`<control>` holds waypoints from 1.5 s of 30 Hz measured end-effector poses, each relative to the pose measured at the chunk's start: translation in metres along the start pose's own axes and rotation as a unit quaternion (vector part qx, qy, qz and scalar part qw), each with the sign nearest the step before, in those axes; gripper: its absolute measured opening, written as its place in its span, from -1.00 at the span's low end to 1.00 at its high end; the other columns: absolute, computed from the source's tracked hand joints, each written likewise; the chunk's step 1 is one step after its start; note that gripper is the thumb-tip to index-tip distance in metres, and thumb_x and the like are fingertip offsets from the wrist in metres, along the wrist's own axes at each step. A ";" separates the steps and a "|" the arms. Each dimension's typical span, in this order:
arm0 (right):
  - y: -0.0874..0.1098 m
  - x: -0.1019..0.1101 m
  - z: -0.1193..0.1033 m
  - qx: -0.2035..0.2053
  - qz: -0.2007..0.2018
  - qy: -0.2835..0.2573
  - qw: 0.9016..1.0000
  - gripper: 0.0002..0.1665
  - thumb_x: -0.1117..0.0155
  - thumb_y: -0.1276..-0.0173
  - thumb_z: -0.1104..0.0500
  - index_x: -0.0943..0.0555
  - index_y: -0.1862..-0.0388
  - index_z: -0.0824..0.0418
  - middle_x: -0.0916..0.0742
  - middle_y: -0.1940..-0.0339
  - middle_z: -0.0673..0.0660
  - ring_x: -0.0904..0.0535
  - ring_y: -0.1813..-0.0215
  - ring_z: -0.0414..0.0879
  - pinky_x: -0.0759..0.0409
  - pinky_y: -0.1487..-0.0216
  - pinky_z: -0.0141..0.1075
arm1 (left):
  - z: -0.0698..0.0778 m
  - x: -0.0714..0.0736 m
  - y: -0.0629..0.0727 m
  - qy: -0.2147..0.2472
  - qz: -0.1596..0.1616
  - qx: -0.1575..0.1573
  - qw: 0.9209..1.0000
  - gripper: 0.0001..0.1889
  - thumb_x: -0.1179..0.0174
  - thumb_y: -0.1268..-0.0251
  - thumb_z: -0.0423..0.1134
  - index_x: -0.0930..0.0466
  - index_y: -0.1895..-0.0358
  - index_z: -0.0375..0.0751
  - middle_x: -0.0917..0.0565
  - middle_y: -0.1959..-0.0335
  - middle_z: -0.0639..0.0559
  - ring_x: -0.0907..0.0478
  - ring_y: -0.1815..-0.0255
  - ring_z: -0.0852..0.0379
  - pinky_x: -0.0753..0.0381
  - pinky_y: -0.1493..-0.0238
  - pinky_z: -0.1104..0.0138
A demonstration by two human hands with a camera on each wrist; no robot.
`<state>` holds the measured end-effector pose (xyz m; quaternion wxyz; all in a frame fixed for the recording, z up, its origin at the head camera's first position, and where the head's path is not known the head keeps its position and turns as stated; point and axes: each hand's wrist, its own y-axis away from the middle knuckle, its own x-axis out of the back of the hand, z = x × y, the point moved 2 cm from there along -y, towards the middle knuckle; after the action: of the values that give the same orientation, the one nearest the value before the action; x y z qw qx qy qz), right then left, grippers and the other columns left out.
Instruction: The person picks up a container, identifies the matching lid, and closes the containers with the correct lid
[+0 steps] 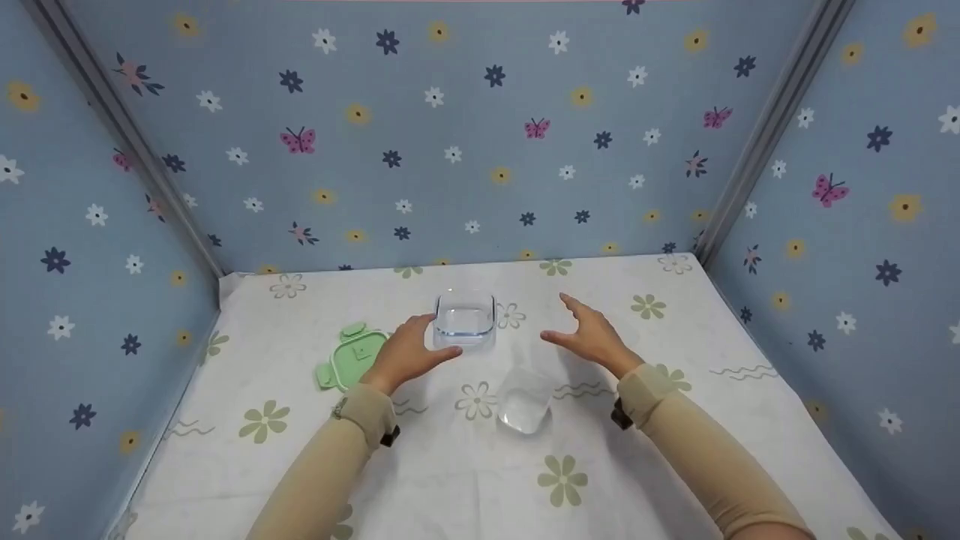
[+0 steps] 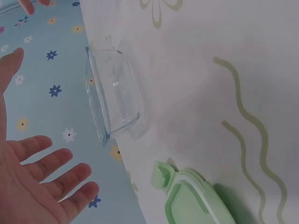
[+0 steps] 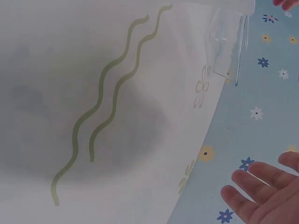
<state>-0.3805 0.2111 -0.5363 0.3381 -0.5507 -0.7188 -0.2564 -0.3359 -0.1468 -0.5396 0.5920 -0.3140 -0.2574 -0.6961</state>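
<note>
A square clear glass food container (image 1: 465,319) stands upright on the cloth, its mouth facing up. My left hand (image 1: 409,352) hovers at its near left corner, thumb spread away from the fingers, with nothing in its grasp. To the right, apart from the glass, my right hand (image 1: 592,337) is also spread and holds nothing. A light green lid (image 1: 360,358) with side flaps lies to the left, partly hidden behind my left hand. Between my forearms sits a translucent, cup-like piece (image 1: 525,401). In the left wrist view, the straight fingers (image 2: 60,182) are apart from the glass.
A white cloth (image 1: 480,472) with green flowers and wavy lines covers the table. Blue flowered panels (image 1: 480,135) rise at the back and both sides, joined by grey corner posts (image 1: 739,150).
</note>
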 end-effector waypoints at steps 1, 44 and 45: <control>0.000 0.000 0.000 0.002 -0.001 -0.007 1.000 0.21 -0.52 -0.41 -0.29 -0.16 -0.80 0.16 -0.40 -0.71 0.37 -0.37 -0.66 0.38 -0.37 -0.63 0.27 | 0.001 -0.002 0.001 0.013 -0.003 0.003 1.000 -0.01 -0.48 -0.31 0.28 -0.35 -0.65 -0.21 -0.49 -0.60 -0.21 -0.42 -0.61 -0.24 -0.38 -0.64 -0.16; 0.015 -0.028 0.009 -0.009 -0.103 -0.129 0.986 -0.27 -0.60 -0.42 0.08 -0.59 -0.43 0.40 -0.83 0.04 0.24 -0.71 0.17 -0.11 -0.78 0.09 -0.22 | 0.033 -0.069 0.015 0.174 -0.115 0.070 0.975 -0.20 -0.55 -0.29 0.16 -0.56 -0.43 -0.30 -0.70 -0.26 -0.20 -0.72 -0.09 -0.03 -0.79 -0.17 0.10; 0.015 -0.029 0.010 -0.014 -0.108 -0.131 0.985 -0.28 -0.59 -0.42 0.08 -0.60 -0.42 0.40 -0.83 0.04 0.24 -0.71 0.17 -0.11 -0.78 0.09 -0.22 | 0.034 -0.071 0.016 0.177 -0.119 0.073 0.974 -0.20 -0.55 -0.30 0.15 -0.56 -0.43 -0.30 -0.70 -0.26 -0.20 -0.73 -0.09 -0.03 -0.79 -0.17 0.10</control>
<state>-0.3631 0.2044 -0.5650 0.2036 -0.5035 -0.8086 -0.2264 -0.3086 -0.0781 -0.5696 0.5623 -0.1089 -0.2340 -0.7856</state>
